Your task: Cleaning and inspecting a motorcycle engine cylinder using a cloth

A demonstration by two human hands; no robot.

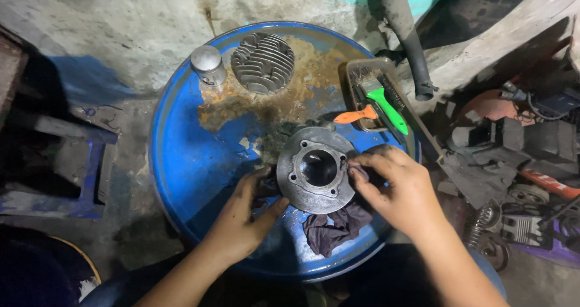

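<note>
On top of a blue steel drum (181,156), the left hand (244,213) grips the lower left edge of a grey engine cylinder (315,169), bore facing up. The right hand (393,189) pinches a dark rag (332,228) against the cylinder's right rim. Behind sit a piston (208,64), a finned cylinder head (263,62) and a tray (362,68) with a green-handled brush (386,109)

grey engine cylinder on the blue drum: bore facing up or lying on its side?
Bore up. The grey metal engine cylinder shows its round opening to the camera, standing on the blue drum top.
</note>
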